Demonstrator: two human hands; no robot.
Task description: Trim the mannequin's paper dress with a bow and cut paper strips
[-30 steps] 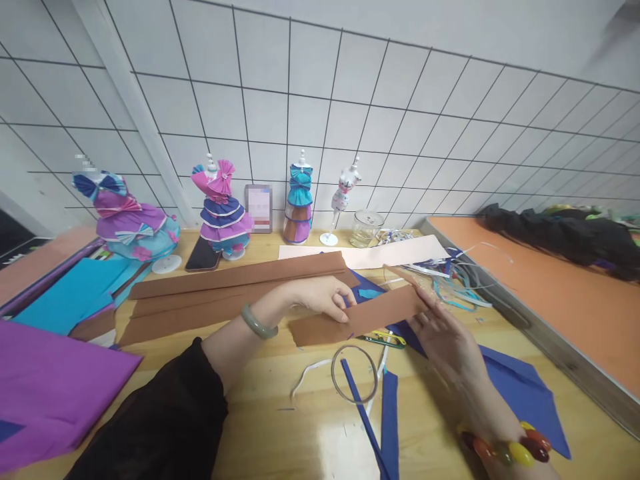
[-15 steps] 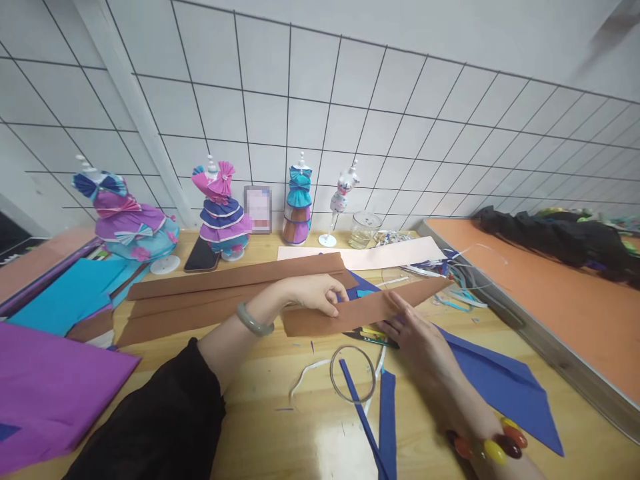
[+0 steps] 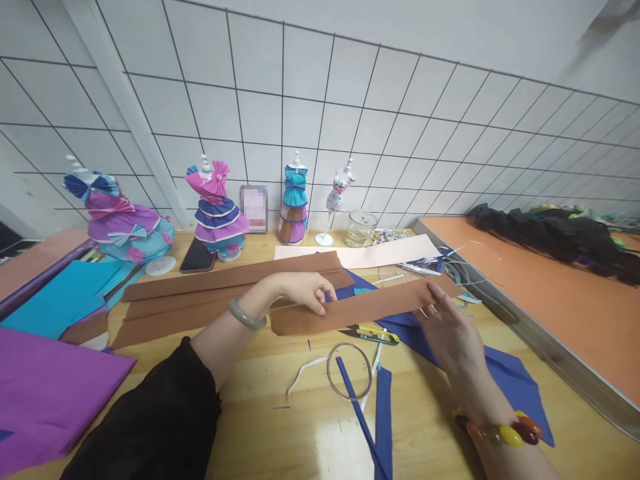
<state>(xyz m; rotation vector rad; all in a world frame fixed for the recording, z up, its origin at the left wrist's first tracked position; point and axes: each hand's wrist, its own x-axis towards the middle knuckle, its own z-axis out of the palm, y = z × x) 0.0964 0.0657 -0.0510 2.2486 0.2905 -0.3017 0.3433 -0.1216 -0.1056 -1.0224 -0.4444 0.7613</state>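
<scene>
A strip of brown fabric (image 3: 360, 305) stretches between my hands above the table. My left hand (image 3: 305, 291), with a jade bangle at the wrist, pinches the strip's upper edge near its left end. Toward the other end, my right hand (image 3: 447, 327) has its thumb over the strip and fingers beneath, holding it. Behind my left forearm lies a larger folded brown cloth (image 3: 200, 293). Yellow-and-green thread snips (image 3: 373, 333) rest below the strip, and dark blue fabric (image 3: 515, 377) runs under my right hand.
Small mannequins in dresses (image 3: 220, 213) and a bare mannequin (image 3: 341, 193) line the back wall, beside a glass (image 3: 361, 230) and a black phone (image 3: 197, 255). A clear ring (image 3: 371, 373) and blue strips (image 3: 383, 420) lie in front. Purple cloth (image 3: 60, 393) covers the left.
My right hand has slid right along the brown strip toward its far end, uncovering the thread snips. My left hand keeps its pinch on the strip. The whole view has shifted slightly.
</scene>
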